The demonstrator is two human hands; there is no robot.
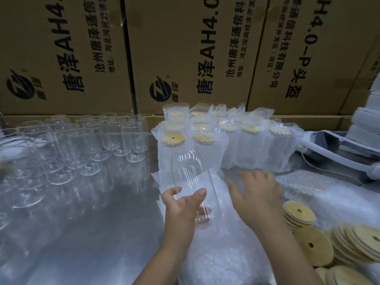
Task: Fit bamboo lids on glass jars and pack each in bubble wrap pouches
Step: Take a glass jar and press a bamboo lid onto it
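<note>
Your left hand (183,204) grips a clear glass jar (191,173). The thumb and forefinger curl round its near end and the other fingers show through the glass. The forearm rises from the bottom edge, and the jar tilts up and away from you, blurred and with no lid on it.

Your right hand (259,194) is released, palm down with fingers spread, and holds nothing. It sits just right of the jar over the flat bubble wrap pouches (226,254). Whether it touches them cannot be told.

Loose bamboo lids (308,243), each with a centre hole, lie heaped near your right forearm.

Beyond the hands, lidded jars in pouches (226,140) stand upright in rows, touching one another.

To the left, empty jars (82,145) stand clustered on the steel table (82,223).

A white-handled device (339,159) lies at far right.

Printed cardboard cartons (185,48) wall off the back.
</note>
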